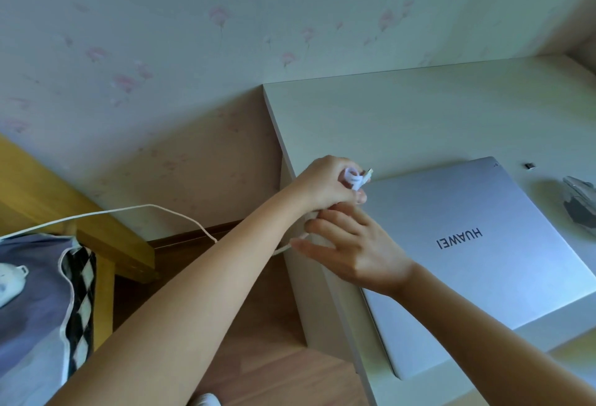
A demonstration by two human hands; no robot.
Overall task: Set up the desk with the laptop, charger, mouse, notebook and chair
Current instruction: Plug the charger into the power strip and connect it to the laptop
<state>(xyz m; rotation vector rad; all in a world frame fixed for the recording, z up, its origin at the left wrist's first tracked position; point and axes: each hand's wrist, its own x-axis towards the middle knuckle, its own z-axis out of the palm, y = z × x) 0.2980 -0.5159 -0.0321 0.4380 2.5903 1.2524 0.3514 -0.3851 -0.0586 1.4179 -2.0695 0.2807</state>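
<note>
A closed silver laptop (477,250) lies on the pale desk (403,115), its logo upside down to me. My left hand (325,186) hovers over the desk's left edge, closed on the plug end of the white charger cable (135,210), with a white strap looped at its fingers. The cable arcs left toward a white charger brick (9,280) on the bedding. My right hand (351,247), just below the left, pinches the same cable near the laptop's left corner. A grey mouse (580,205) sits at the right edge.
A small dark item (529,166) lies on the desk beyond the laptop. A wooden bed frame (80,221) with blue and checkered bedding (35,315) stands at left. Floral wallpaper (225,34) backs the desk. Wood floor (264,357) runs between bed and desk.
</note>
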